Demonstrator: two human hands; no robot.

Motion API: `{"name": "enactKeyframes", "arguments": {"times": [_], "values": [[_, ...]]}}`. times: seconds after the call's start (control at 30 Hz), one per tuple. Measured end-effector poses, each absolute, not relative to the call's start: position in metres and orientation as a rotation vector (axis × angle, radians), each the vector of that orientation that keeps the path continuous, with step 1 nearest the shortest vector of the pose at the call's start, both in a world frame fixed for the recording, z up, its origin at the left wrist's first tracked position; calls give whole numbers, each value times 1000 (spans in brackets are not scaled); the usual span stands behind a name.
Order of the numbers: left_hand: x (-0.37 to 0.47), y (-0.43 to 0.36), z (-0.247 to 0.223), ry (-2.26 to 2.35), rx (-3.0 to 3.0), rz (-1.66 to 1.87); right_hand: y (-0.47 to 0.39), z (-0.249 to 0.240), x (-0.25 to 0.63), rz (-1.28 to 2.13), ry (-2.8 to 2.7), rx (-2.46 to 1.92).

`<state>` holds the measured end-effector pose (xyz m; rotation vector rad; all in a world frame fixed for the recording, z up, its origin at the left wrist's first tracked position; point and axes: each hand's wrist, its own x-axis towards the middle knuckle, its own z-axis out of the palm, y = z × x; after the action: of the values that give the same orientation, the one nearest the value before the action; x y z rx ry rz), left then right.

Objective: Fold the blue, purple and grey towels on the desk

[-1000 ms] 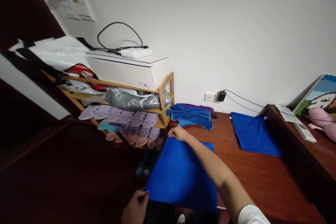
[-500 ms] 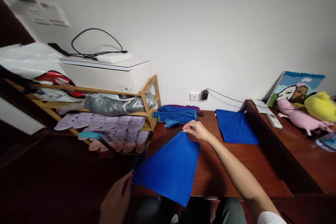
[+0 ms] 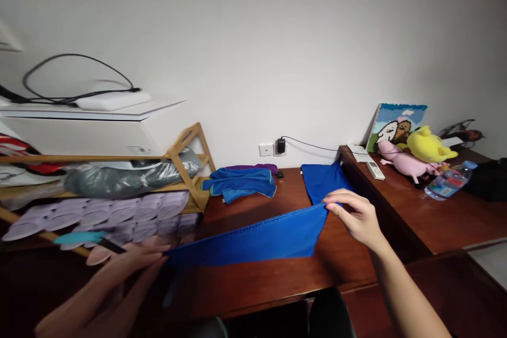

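A plain blue cloth is stretched between my two hands, its top edge taut and sloping up to the right. My left hand, at the lower left, pinches one corner between thumb and fingers. At the other corner, my right hand pinches the cloth over the wooden tabletop. Behind my right hand a second blue cloth lies flat, partly hidden. Crumpled blue cloths with a green-edged border lie at the back left, a purple one behind them.
On the left, a wooden rack holds lilac slippers, a plastic-wrapped grey bundle and a white box. A raised ledge on the right carries a remote, plush toys, a picture and a water bottle. A charger plugs into the wall.
My right hand has moved right and slightly lower, pulling the cloth's upper edge out long between both hands. My left hand has shifted left and up. The view has turned right.
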<state>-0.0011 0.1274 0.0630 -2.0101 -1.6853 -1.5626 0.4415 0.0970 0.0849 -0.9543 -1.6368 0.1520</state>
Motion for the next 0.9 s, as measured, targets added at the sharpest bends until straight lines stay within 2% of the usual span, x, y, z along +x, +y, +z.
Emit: {"name": "enactKeyframes", "arguments": {"times": [0.13, 0.23, 0.33, 0.5, 0.6, 0.73, 0.9], "values": [[34, 164, 85, -1773, -2104, -1683, 85, 82, 454, 94, -1518, -1067], [62, 214, 70, -1765, -2241, -1716, 104, 56, 471, 127, -1443, -1169], [90, 276, 22, -1713, -2421, -1694, 148, 2, 494, 194, -1379, -1271], [129, 358, -101, -1923, -2757, -1362, 236, -121, 513, 329, -1356, -1632], [140, 383, -164, -1937, -2805, -1249, 270, -176, 507, 350, -1428, -1788], [144, 404, -211, -1910, -2784, -1158, 291, -215, 496, 336, -1455, -1860], [154, 429, -237, -1811, -2777, -1111, 304, -234, 495, 288, -1482, -1949]]}}
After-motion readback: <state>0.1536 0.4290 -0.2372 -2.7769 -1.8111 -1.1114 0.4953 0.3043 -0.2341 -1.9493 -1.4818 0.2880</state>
